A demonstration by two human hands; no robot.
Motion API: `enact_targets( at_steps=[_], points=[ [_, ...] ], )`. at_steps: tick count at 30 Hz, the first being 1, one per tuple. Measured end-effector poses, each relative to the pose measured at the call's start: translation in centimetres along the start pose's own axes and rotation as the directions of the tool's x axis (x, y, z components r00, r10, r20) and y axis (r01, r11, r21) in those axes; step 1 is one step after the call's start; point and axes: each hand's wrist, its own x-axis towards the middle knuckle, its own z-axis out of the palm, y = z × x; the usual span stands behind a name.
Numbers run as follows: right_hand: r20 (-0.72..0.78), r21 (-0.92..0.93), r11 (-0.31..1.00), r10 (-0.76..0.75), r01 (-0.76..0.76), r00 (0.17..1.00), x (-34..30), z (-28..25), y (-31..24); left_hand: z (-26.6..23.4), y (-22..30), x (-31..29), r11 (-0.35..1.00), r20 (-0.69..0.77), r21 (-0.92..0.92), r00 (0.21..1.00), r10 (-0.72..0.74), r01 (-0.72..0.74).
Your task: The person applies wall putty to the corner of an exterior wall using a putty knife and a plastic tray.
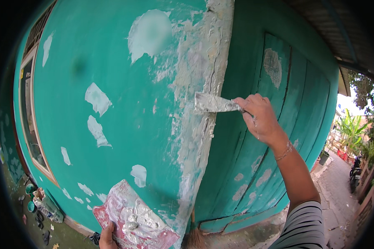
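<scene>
paste point(140, 222) lies on the pink board point(101, 212) the left hand point(107, 238) holds; the right hand point(260, 117) grips a smeared scraper point(214, 103).

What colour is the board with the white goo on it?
The board is pinkish red under the smeared white paste; it shows best in the head view.

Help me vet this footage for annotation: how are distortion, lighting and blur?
Head view: the window bows along the left, inside black corners; the panelled side looks darker than the front wall; the sky at right is washed out; a soft dark spot blurs the upper left; the scraper looks fairly sharp.
</scene>
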Motion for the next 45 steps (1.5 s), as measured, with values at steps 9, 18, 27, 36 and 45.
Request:
enact_targets(
  at_steps=[9, 18, 27, 36, 45],
  points=[
    [0.326, 0.664, 0.581, 0.343, -0.472, 0.881, -2.7, -0.3, 1.5, 0.5, -0.4, -0.4, 0.997, 0.087, -0.048, 0.994, 0.071, -0.067],
    [-0.193, 0.586, 0.799, 0.301, -0.136, 0.934, 0.9, 2.8, 1.6, 0.4, -1.3, -0.6, 0.994, 0.045, -0.009, 0.993, 0.111, -0.111],
    [-0.052, 0.406, 0.911, 0.094, -0.065, 0.994, -2.7, 2.9, 2.1, -0.4, -1.1, -1.6, 0.999, -0.055, -0.007, 0.998, 0.032, -0.033],
    [-0.068, 0.705, 0.686, 0.320, -0.181, 0.945, -2.3, 3.7, 0.8, -0.4, -0.9, -1.6, 0.998, -0.035, -0.002, 0.997, 0.063, -0.063],
    [-0.613, 0.092, 0.985, -0.060, 0.147, 0.788, 1.7, 10.2, 2.7, -0.2, -2.1, -1.2, 0.981, -0.017, -0.019, 0.981, 0.194, -0.194]
  ],
)
